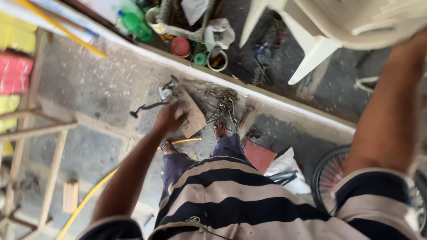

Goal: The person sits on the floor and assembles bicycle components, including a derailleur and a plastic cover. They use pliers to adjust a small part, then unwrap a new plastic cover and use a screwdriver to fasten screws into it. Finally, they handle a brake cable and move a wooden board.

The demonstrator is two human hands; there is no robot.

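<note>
Wooden board [192, 116] by left hand [168, 118]; nails [221, 94], pliers [166, 90] nr.

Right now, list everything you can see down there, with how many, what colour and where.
Wooden board: one, brown, on the floor under the left hand.
Nails and metal tools: a heap, grey, right of the board.
Hose: one, yellow, along the floor at lower left.
Plastic chair: one, white, upper right.
Bottle: one, green, top centre.
Lid: one, red, beside the bottle.
Wheel: one, black rim, lower right.
Feet: two, bare, near the board.
Left hand: on the board.
Right hand: raised, out of view.
</note>
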